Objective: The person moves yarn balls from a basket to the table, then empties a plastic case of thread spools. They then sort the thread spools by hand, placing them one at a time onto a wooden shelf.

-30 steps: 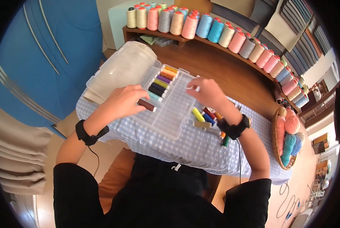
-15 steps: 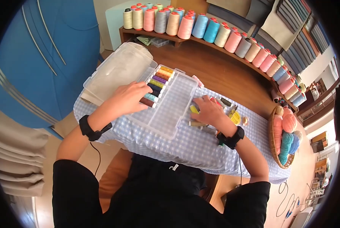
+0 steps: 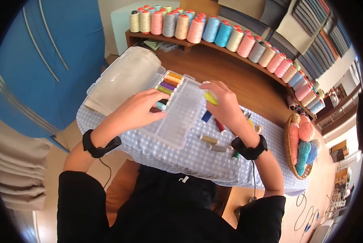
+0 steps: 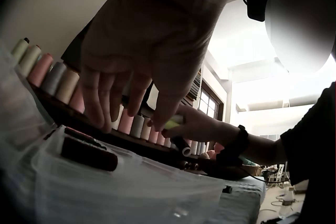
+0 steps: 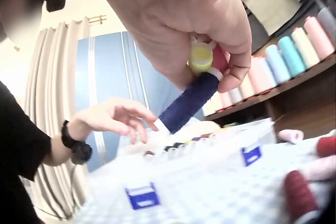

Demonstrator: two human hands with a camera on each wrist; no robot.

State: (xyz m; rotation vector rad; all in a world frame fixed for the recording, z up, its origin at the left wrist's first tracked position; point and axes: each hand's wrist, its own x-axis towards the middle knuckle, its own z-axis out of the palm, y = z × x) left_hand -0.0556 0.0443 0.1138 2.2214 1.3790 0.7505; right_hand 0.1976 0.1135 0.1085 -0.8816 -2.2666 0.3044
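Note:
My right hand (image 3: 223, 101) is raised beside the right rim of a clear plastic case (image 3: 177, 131) and grips a yellow-green thread spool (image 3: 210, 98). In the right wrist view, a navy spool (image 5: 190, 101) slants down from those fingertips, and something red (image 5: 220, 58) shows between the fingers. My left hand (image 3: 135, 108) hovers above the case's left column, thumb apart from the fingers, holding nothing. Below it a dark spool (image 4: 89, 154) lies in the case. Orange (image 3: 174, 76), purple (image 3: 167, 84) and light blue (image 3: 161, 105) spools lie stacked in that column, partly hidden by the hand.
Loose spools lie on the checked cloth (image 3: 165, 156), among them olive (image 3: 209, 140), grey (image 3: 218, 148) and dark red (image 3: 219, 125). A wicker basket of yarn (image 3: 287, 150) stands at the right. The case's open lid (image 3: 120, 77) leans left. Thread cones (image 3: 195, 31) line the back shelf.
My right hand went down to the loose spools, then came back up toward the case with the yellow-green spool. My left hand let go of the dark brown spool, now in the case.

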